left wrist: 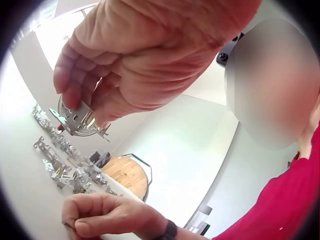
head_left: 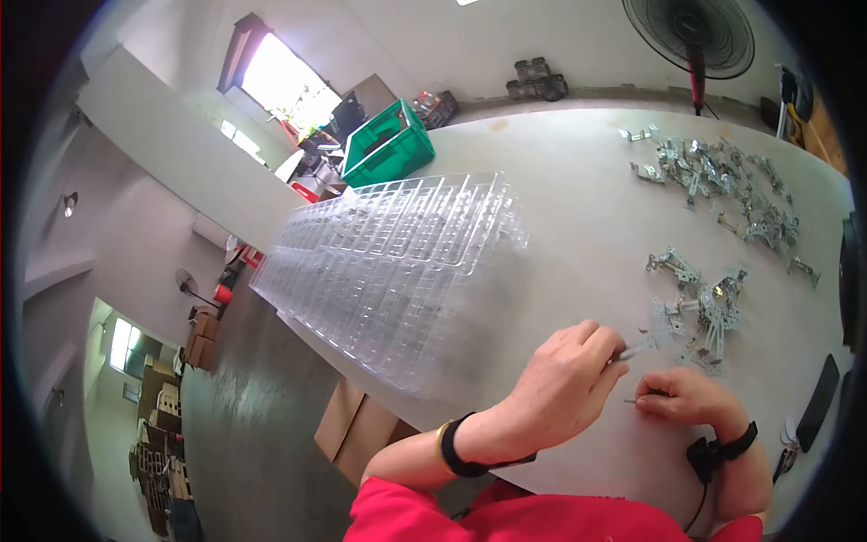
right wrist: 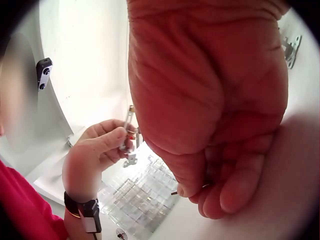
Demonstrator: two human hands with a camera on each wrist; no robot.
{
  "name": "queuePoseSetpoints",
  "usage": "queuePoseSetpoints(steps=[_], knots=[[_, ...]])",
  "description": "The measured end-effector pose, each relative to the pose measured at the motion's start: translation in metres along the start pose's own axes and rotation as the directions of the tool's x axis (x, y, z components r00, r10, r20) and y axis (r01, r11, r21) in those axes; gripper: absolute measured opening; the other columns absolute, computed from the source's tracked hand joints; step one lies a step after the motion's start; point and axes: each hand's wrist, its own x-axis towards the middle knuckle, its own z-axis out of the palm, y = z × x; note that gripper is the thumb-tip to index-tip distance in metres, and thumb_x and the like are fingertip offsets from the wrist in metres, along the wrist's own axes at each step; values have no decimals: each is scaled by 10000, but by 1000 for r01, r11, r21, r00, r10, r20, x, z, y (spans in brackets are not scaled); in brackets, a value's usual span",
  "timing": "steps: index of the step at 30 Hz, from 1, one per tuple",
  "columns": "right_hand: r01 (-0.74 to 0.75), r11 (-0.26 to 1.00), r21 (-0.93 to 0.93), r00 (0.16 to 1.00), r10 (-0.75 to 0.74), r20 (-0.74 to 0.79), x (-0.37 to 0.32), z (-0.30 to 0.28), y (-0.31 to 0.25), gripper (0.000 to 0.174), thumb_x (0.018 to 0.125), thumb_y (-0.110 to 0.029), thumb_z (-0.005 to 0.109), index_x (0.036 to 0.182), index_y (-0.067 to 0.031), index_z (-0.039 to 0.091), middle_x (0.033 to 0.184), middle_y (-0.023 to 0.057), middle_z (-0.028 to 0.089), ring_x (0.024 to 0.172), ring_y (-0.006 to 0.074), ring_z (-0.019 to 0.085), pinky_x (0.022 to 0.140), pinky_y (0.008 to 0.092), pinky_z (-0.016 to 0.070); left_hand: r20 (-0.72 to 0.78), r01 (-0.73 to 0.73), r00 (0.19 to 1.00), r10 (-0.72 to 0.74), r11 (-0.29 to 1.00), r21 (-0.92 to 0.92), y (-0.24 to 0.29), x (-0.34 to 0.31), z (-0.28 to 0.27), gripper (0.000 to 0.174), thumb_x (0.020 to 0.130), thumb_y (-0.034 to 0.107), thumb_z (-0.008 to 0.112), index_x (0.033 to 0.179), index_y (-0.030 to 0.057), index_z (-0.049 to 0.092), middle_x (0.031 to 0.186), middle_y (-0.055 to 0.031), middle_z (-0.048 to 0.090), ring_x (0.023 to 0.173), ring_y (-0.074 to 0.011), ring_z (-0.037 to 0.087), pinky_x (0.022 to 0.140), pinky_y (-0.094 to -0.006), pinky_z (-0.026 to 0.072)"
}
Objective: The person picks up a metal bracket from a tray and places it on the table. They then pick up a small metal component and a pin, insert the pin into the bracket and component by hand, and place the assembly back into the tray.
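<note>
My left hand (head_left: 564, 384) pinches a small metal bracket assembly (head_left: 639, 348) between thumb and fingers, raised over the white table (head_left: 560, 298). In the left wrist view the bracket (left wrist: 75, 120) shows flat plates with slots and a brassy part. Lower and to the right, my right hand (head_left: 688, 396) is close to the tabletop and pinches a thin dark metal pin (head_left: 629, 401). The pin's end (right wrist: 174, 193) sticks out past the thumb in the right wrist view; the rest is hidden by the fingers. A pile of similar metal brackets (head_left: 713, 316) lies just beyond the right hand.
Stacked clear plastic trays (head_left: 379, 262) fill the table's left side, with a green crate (head_left: 393, 144) behind them. A larger heap of brackets (head_left: 722, 176) lies at the far right. A black phone-like slab (head_left: 819, 397) rests at the right edge. A fan (head_left: 695, 41) stands beyond the table.
</note>
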Motion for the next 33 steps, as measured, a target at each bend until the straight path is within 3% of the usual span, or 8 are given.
queuePoseSetpoints(steps=[2, 6, 11, 18, 25, 28, 30, 33], knots=[[-36, 996, 79, 999, 37, -5, 0, 0, 8, 171, 989, -203, 647, 981, -37, 685, 814, 47, 731, 740, 140, 700, 688, 302, 550, -25, -3, 1000, 0, 992, -128, 5, -6, -14, 177, 899, 18, 730, 1064, -6, 671, 917, -105, 662, 821, -207, 689, 737, -344, 553], [-58, 990, 130, 998, 61, -18, -1, 4, -1, 161, 985, -192, 651, 974, -34, 681, 804, 46, 727, 729, 131, 694, 676, 296, 544, -61, 96, 992, -112, 971, -220, 5, -20, -71, 185, 878, 41, 771, 1032, -22, 690, 907, -97, 674, 818, -171, 684, 728, -289, 538], [-62, 989, 134, 998, 65, -21, 0, 7, 4, 151, 983, -185, 647, 968, -38, 678, 796, 39, 724, 721, 126, 684, 679, 288, 540, -311, 214, 912, -266, 958, -192, -35, -8, -140, 126, 918, 62, 728, 1014, -18, 717, 885, -54, 726, 799, -99, 651, 718, -264, 527], [-74, 992, 102, 997, 77, -25, 0, 8, 2, 157, 973, -195, 654, 977, -42, 685, 791, 40, 720, 730, 131, 679, 688, 293, 537, -514, 452, 744, -428, 888, -85, -167, 6, -242, 189, 904, 131, 769, 1000, -27, 729, 841, -26, 710, 701, -82, 629, 638, -241, 529], [-46, 998, 53, 999, 47, -8, 2, 7, 6, 136, 999, -160, 646, 999, -31, 688, 827, 19, 727, 752, 95, 689, 715, 268, 559, -576, 605, 702, -418, 777, 174, -299, 13, -272, 171, 841, 126, 782, 899, -29, 742, 775, -47, 713, 667, -109, 653, 564, -257, 524], [-64, 995, 77, 998, 65, -18, 2, 8, 6, 142, 976, -177, 659, 989, -39, 693, 810, 40, 727, 741, 127, 691, 704, 286, 551, -559, 659, 705, -436, 694, 290, -312, 21, -273, 204, 788, 174, 801, 846, -16, 754, 734, -84, 716, 634, -128, 663, 572, -291, 535], [-77, 994, 84, 996, 80, -34, 1, 8, 3, 152, 956, -196, 672, 978, -48, 698, 795, 59, 726, 731, 158, 691, 692, 304, 543, -548, 749, 647, -530, 577, 326, -316, 26, -273, 275, 724, 302, 780, 838, 52, 791, 887, -176, 767, 865, -296, 746, 833, -397, 567], [-72, 995, 70, 996, 75, -38, 1, 7, 1, 145, 956, -191, 672, 981, -51, 701, 790, 62, 727, 728, 158, 693, 687, 304, 543, -543, 775, 629, -557, 507, 378, -320, 33, -269, 253, 735, 265, 761, 855, 44, 792, 914, -195, 765, 902, -316, 746, 859, -399, 566]])
